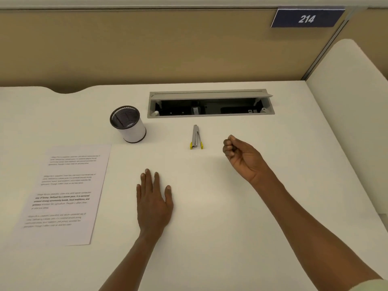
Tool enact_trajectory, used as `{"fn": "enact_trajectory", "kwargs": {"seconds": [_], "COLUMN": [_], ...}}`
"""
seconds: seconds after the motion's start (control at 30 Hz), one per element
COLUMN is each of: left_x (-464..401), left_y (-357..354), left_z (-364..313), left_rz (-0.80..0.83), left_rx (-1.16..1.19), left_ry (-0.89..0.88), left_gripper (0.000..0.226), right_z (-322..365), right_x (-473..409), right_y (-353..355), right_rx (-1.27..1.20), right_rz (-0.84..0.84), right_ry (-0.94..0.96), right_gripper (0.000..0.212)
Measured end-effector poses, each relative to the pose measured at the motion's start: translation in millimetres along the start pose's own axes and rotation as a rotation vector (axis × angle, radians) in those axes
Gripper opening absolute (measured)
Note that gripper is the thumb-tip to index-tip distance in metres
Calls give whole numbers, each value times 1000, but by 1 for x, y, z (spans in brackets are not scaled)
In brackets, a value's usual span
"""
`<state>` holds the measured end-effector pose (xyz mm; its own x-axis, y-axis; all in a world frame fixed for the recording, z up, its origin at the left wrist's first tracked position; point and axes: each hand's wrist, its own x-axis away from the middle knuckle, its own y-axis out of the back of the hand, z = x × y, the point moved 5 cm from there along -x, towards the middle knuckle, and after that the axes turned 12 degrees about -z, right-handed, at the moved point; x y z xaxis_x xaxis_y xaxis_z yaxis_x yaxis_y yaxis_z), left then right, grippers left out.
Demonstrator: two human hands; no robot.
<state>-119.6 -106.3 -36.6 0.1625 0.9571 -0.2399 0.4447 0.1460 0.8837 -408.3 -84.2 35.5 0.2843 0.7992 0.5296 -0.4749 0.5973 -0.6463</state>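
Note:
A small silver stapler (196,137) with yellow tabs at its near end lies on the white desk (210,206), pointing away from me. My right hand (239,153) hovers just right of it with a gap between them; its fingers are curled in against the thumb and nothing shows inside them. My left hand (154,198) lies flat on the desk, palm down and fingers straight, nearer to me and left of the stapler. A printed sheet of paper (63,192) lies at the left.
A mesh pen cup (128,123) with a white wrap stands left of the stapler. Behind the stapler an open cable tray (211,103) is sunk into the desk. A tan partition with a blue "214" sign (306,18) closes the back, and a white divider (352,122) the right.

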Motion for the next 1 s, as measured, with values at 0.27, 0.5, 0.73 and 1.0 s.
{"fn": "enact_trajectory", "kwargs": {"seconds": [0.27, 0.5, 0.73, 1.0], "left_x": [0, 1, 0, -1], "left_y": [-1, 0, -1, -1], "left_z": [0, 0, 0, -1], "left_rz": [-12, -30, -37, -40], "left_rx": [-6, -4, 0, -5], "left_ry": [-17, -13, -7, -9], "left_gripper": [63, 61, 59, 60], "right_z": [-46, -67, -74, -81], "right_x": [-26, -51, -88, -112], "right_y": [-92, -166, -226, -278], "right_rx": [181, 395, 851, 1464], "right_rz": [86, 54, 54, 150], "right_ry": [-87, -42, 194, 544], "right_gripper": [5, 6, 16, 16]}}
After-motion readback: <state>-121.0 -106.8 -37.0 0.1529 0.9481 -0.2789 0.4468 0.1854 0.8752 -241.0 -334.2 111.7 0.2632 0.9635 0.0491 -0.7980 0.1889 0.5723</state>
